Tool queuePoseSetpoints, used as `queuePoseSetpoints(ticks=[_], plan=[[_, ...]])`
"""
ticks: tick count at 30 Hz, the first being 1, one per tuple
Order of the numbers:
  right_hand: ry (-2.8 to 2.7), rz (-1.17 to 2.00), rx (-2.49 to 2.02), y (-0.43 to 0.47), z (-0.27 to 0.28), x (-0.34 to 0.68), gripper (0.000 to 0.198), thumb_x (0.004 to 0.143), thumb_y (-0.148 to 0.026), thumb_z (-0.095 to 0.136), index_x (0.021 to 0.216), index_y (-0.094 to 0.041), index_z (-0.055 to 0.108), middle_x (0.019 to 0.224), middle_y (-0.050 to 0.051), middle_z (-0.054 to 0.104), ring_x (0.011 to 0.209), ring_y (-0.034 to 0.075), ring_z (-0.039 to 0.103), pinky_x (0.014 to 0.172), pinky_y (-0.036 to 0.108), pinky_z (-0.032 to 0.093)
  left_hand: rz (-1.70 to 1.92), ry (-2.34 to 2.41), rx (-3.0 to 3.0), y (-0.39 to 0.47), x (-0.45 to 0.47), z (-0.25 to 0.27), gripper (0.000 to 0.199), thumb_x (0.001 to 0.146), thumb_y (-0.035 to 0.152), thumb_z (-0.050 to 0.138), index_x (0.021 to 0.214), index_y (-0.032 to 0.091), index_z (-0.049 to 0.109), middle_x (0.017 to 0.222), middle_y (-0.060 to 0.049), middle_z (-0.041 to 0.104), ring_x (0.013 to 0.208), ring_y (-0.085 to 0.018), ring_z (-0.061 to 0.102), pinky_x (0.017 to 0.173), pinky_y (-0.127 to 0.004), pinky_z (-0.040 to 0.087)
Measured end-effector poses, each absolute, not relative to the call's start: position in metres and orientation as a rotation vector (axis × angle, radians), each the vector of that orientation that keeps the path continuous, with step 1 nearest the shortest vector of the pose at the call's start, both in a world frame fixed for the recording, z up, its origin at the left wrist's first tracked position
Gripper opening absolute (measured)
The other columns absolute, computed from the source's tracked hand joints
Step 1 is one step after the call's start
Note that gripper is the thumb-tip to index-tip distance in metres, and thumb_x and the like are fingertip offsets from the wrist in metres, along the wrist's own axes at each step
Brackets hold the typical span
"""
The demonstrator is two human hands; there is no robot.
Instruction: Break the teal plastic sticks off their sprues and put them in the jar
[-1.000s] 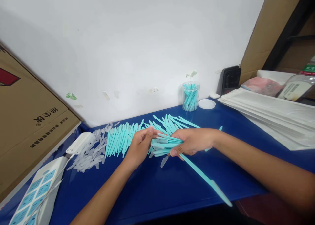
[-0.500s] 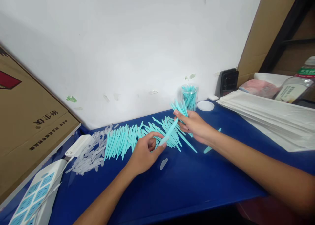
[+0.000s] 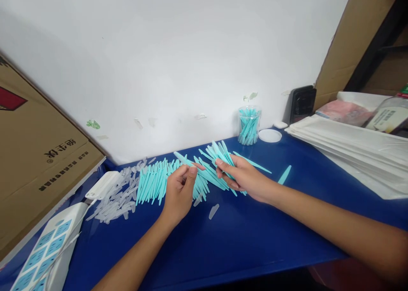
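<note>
My left hand (image 3: 180, 193) is closed in a pinch, thumb against forefinger, on a turquoise eyebrow razor (image 3: 181, 157) that points up and left. My right hand (image 3: 240, 172) is wrapped round a fanned bunch of turquoise eyebrow razors (image 3: 222, 151). Under and between the hands, a row of similar razors (image 3: 154, 181) lies on the blue table (image 3: 242, 244). Two translucent blade covers, one (image 3: 213, 211) by itself and another (image 3: 198, 199) beside my left hand, lie nearer the front. My fingers hide part of the row.
A clear jar (image 3: 249, 127) of razors stands against the wall, its white lid (image 3: 270, 135) alongside. Translucent covers (image 3: 119, 197) are heaped at left, near a white phone-like object (image 3: 103, 185) and a power strip (image 3: 47, 248). White sleeves (image 3: 353, 146) are stacked right. A loose razor (image 3: 284, 175) lies beyond my right forearm.
My left hand has moved left and up, away from the right hand, with a razor. My right hand has lowered slightly with its bunch. Another translucent cover now shows beside my left hand.
</note>
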State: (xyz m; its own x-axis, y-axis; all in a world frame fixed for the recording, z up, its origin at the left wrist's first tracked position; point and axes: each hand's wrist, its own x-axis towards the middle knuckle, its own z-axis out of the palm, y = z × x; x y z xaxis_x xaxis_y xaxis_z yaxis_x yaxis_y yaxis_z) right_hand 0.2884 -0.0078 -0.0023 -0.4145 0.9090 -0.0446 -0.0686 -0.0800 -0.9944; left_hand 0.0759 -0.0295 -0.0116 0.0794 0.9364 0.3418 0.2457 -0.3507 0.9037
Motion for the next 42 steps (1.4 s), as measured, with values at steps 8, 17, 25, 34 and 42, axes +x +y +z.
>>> queuePoseSetpoints(ticks=[8, 17, 25, 34, 42], plan=[[-1.533, 1.373, -0.817, -0.013, -0.006, 0.283, 0.041, 0.089, -0.058, 0.075, 0.095, -0.021, 0.059, 0.062, -0.008, 0.044, 0.053, 0.009, 0.036, 0.049, 0.023, 0.029, 1.189, 1.148, 1.819, -0.036, 0.086, -0.01, 0.041, 0.1, 0.047, 0.062, 0.075, 0.015, 0.067, 0.058, 0.006, 0.03, 0.054, -0.008, 0.023, 0.051, -0.026, 0.02], [-1.617, 1.432, -0.626, -0.015, -0.004, 0.282, 0.045, 0.083, -0.058, 0.08, 0.08, -0.016, 0.065, 0.068, -0.003, 0.05, 0.063, 0.012, 0.04, 0.058, 0.027, 0.03, 1.117, 1.098, 1.891, -0.042, 0.097, -0.017, 0.049, 0.097, 0.044, 0.065, 0.06, 0.014, 0.056, 0.059, 0.005, 0.026, 0.058, -0.009, 0.021, 0.054, -0.027, 0.018], [-1.665, 1.197, -0.769, -0.022, -0.003, 0.279, 0.043, 0.093, -0.059, 0.069, 0.08, -0.02, 0.057, 0.07, -0.003, 0.048, 0.065, 0.013, 0.042, 0.061, 0.026, 0.035, 1.164, 1.21, 1.891, -0.039, 0.097, -0.022, 0.047, 0.084, 0.047, 0.08, 0.059, 0.016, 0.055, 0.057, 0.008, 0.021, 0.055, -0.009, 0.019, 0.053, -0.026, 0.02], [-1.575, 0.876, -0.927, -0.014, 0.002, 0.285, 0.047, 0.102, -0.059, 0.052, 0.075, -0.023, 0.041, 0.069, -0.003, 0.04, 0.065, 0.014, 0.038, 0.063, 0.028, 0.037, 1.103, 1.261, 1.965, -0.039, 0.09, -0.017, 0.036, 0.098, 0.05, 0.063, 0.094, 0.018, 0.078, 0.054, 0.007, 0.034, 0.051, -0.01, 0.031, 0.054, -0.027, 0.028], [-1.701, 1.236, -0.834, -0.025, -0.002, 0.278, 0.056, 0.098, -0.063, 0.057, 0.061, -0.023, 0.048, 0.05, -0.003, 0.048, 0.049, 0.014, 0.048, 0.056, 0.03, 0.042, 1.303, 1.28, 1.876, -0.039, 0.087, -0.013, 0.033, 0.103, 0.046, 0.056, 0.096, 0.017, 0.068, 0.061, 0.005, 0.042, 0.054, -0.01, 0.032, 0.052, -0.026, 0.026]])
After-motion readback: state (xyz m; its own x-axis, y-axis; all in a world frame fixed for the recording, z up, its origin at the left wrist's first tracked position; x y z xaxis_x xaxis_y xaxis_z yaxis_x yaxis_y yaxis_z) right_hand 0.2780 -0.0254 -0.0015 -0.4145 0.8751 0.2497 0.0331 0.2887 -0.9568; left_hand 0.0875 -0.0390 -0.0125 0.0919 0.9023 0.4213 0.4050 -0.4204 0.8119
